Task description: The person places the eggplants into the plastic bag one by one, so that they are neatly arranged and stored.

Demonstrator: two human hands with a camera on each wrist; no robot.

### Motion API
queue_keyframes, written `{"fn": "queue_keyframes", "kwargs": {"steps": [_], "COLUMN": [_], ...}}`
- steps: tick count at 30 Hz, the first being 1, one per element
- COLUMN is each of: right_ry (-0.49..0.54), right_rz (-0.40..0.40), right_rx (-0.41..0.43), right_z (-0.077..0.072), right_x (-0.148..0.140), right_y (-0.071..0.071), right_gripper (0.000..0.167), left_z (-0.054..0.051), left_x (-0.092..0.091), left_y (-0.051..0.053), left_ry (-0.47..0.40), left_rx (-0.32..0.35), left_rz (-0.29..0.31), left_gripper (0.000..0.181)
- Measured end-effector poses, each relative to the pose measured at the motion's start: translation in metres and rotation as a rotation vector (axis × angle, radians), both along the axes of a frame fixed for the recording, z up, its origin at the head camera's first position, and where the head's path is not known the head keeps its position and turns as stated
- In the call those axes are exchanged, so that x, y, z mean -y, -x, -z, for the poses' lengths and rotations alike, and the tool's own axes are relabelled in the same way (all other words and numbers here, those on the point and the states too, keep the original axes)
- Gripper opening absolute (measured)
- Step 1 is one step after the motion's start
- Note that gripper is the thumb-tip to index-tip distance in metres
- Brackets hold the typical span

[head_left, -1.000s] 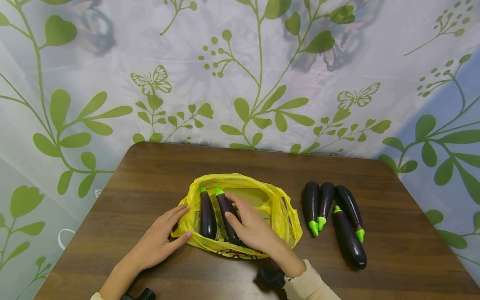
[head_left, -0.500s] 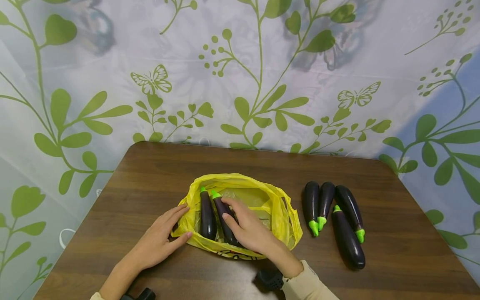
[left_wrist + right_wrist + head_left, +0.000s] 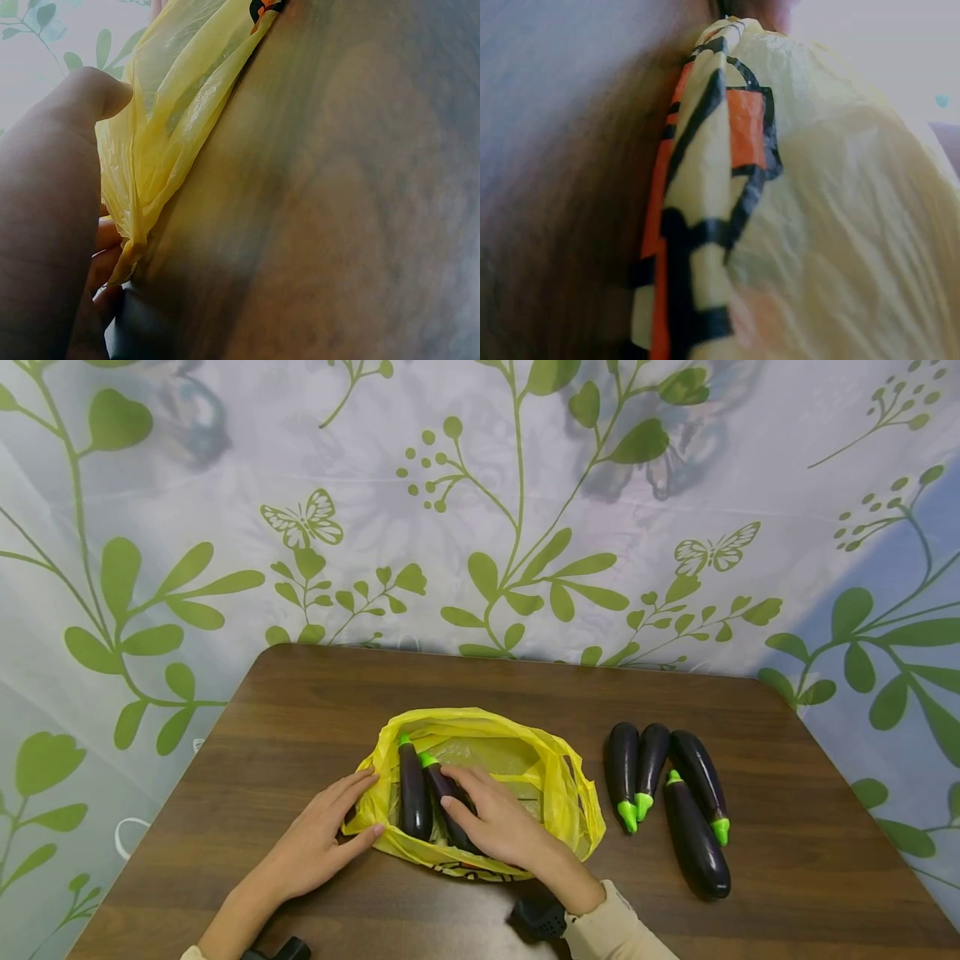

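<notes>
— Where's the left hand (image 3: 322, 835)?

— At the bag's (image 3: 465, 716) left edge! Its grip is spread, thumb well apart from the fingers, pressed to the yellow film. From the left wrist, the gathered corner shows between thumb and fingertips.

— And the right hand (image 3: 498, 818)?

— Over the near rim and down inside. That grip is round the right eggplant (image 3: 442, 782), thumb on this side, fingers on the far side, most of the fingertips hidden.

— How does that eggplant lie?

— Slanting, green cap up and to the left, near end under the hand. The left eggplant (image 3: 414, 793) is just beside it, close by the bag's left wall.

— Any room to move?

— Plenty of width! The bag's mouth gapes, and its right half stretches out beyond the knuckles. The near rim is the tight spot: the right wrist passes straight over it.

— Outside the bag?

— Four eggplants (image 3: 655, 768) to the right, bunched together, a strip of wood between them and the yellow wall. Three caps face this way; one points to the back.

— Near any edge?

— No, the table (image 3: 300, 710) runs on past them, and behind the bag too, up to the patterned cloth (image 3: 420, 527).
</notes>
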State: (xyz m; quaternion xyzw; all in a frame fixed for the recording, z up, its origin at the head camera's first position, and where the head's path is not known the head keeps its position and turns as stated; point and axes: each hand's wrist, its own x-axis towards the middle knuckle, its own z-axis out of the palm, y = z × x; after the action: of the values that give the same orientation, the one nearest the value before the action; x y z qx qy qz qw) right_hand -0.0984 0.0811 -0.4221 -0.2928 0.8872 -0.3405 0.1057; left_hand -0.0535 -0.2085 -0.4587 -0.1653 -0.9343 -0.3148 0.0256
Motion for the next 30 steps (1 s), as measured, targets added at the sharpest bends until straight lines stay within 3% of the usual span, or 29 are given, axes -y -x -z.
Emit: {"fn": "queue_keyframes", "kwargs": {"steps": [10, 18, 30], "right_ry": [-0.093, -0.083, 0.056], "right_rz": [0.005, -0.059, -0.012], "right_rx": [0.024, -0.03, -0.009], "right_z": [-0.009, -0.019, -0.017], "right_x": [-0.007, -0.022, -0.043], "right_y": [0.0, -0.001, -0.016], "right_gripper": [0.061, 0.045, 0.045], "left_z": [0.0, -0.001, -0.002], "left_x": [0.001, 0.001, 0.001], "left_y": [0.0, 0.001, 0.001], "left_ry": [-0.002, -0.004, -0.002], "left_rx": [-0.008, -0.013, 0.001], "left_rz": [0.002, 0.007, 0.0], "left_gripper": [0.072, 0.072, 0.072]}}
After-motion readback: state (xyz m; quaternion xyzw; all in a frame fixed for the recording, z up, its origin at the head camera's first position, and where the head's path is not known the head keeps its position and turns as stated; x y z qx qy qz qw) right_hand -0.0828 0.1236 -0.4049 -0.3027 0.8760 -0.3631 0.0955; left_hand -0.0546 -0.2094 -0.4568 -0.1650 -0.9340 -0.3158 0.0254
